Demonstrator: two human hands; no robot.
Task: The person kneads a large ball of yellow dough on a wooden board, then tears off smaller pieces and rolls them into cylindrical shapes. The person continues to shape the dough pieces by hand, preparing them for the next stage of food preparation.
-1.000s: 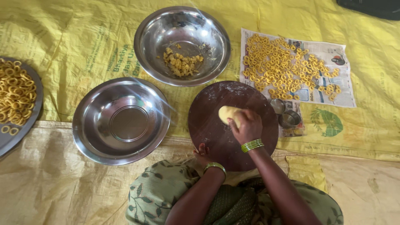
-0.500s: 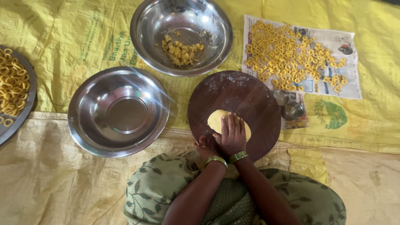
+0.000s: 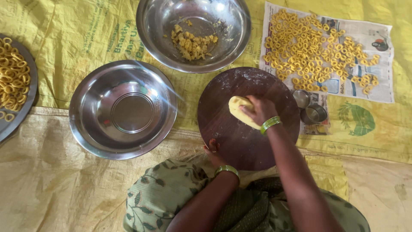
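Note:
A round dark wooden board [image 3: 240,137] lies on the yellow sheet in front of me. My right hand [image 3: 261,110] presses down on a flattened lump of yellow dough [image 3: 238,110] near the board's middle, fingers curled over it. My left hand [image 3: 213,148] grips the board's near edge, mostly hidden beneath it. Both wrists carry green bangles.
An empty steel bowl [image 3: 123,109] sits left of the board. A second steel bowl [image 3: 194,34] with dough bits stands behind. Several dough rings lie on a newspaper [image 3: 377,36] at the right and on a tray [image 3: 15,83] at the far left. Two small steel cups [image 3: 311,107] stand beside the board.
My right hand has pushed the dough away from the board's near edge toward its middle. The left hand stays at the board's rim.

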